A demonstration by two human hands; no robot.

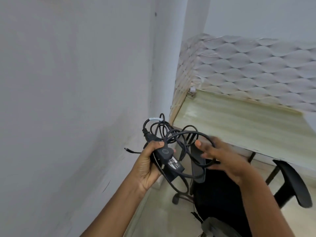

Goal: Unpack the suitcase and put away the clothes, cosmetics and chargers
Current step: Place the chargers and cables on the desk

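A black laptop charger [171, 162] with a labelled power brick and a tangle of black cable hangs in front of me. My left hand [150, 161] grips the brick and part of the cable bundle, thumb on top. My right hand [220, 156] reaches in from the right, and its fingers hook a loop of the black cable [193, 134]. The barrel plug [127, 149] sticks out to the left of my left hand. The mains plug end [147, 133] with a white tag points up and left. No suitcase, clothes or cosmetics are in view.
A pale desk [239, 127] stands ahead on the right against wavy-patterned wallpaper. A black office chair [222, 194] with armrests sits below my hands, partly under the desk. A plain grey wall [68, 100] fills the left.
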